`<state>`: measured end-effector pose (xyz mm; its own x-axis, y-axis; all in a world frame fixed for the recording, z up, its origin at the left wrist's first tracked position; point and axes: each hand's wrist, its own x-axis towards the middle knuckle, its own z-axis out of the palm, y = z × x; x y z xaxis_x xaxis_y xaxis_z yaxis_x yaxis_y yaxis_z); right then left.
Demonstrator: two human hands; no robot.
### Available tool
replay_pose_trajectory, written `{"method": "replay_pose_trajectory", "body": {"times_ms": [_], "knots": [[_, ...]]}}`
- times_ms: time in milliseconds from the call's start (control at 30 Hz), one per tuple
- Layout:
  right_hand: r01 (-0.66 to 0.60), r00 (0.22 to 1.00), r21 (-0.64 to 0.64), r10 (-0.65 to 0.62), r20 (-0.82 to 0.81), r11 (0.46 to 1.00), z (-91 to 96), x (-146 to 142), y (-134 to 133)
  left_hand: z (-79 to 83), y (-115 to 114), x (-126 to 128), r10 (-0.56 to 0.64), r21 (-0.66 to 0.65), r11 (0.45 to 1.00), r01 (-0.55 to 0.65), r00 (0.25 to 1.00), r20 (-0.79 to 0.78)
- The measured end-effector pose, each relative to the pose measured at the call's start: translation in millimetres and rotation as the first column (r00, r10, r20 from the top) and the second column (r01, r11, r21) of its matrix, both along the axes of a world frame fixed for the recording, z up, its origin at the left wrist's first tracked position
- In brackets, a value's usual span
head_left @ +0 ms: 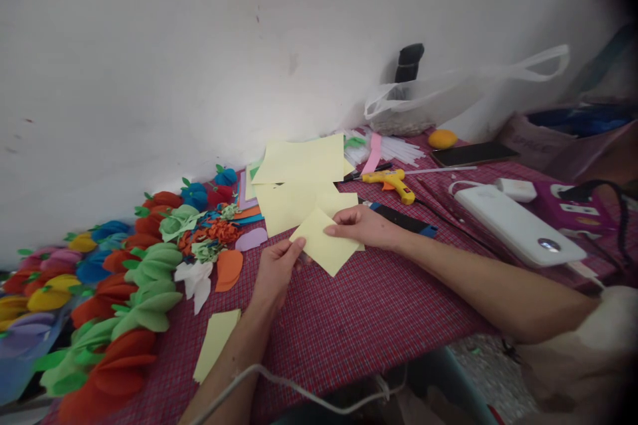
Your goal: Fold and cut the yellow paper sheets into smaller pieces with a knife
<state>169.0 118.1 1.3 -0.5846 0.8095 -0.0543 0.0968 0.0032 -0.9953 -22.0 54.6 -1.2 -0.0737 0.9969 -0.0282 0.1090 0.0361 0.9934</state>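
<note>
**Item:** yellow paper square (326, 249), held tilted just above the red checked tabletop (379, 319), near its middle.

**Grip:** left hand (276, 269) pinched the square's left corner between thumb and fingers. Right hand (361, 226) was closed over the upper right edge.

**Surroundings:** loose yellow sheets (299, 179) lay just behind the square. Paper flowers (149, 279) were massed to the left, a yellow strip (216, 342) lay near the left forearm, and a glue gun (391, 180) sat beyond the right hand. A white cable (299, 392) looped at the near edge.

**Hazards, as judged:**
- The thin sheet was held at two points only, so an uneven pull could crease or tear it.
- The square was close to the loose sheets, and a careless sweep could drag them out of place.
- The cable under the left forearm could snag and jerk the grip.
- The glue gun's tip, if hot, sat within reach of the right wrist.
</note>
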Motion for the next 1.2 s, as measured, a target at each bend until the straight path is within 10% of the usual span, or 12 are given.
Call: {"method": "replay_pose_trajectory", "body": {"times_ms": [1200], "knots": [[0.190,0.982,0.147,-0.184,-0.052,0.971,6.5,2,1,8.8,-6,5,-0.116,-0.013,0.993,0.115,0.990,-0.084]]}}
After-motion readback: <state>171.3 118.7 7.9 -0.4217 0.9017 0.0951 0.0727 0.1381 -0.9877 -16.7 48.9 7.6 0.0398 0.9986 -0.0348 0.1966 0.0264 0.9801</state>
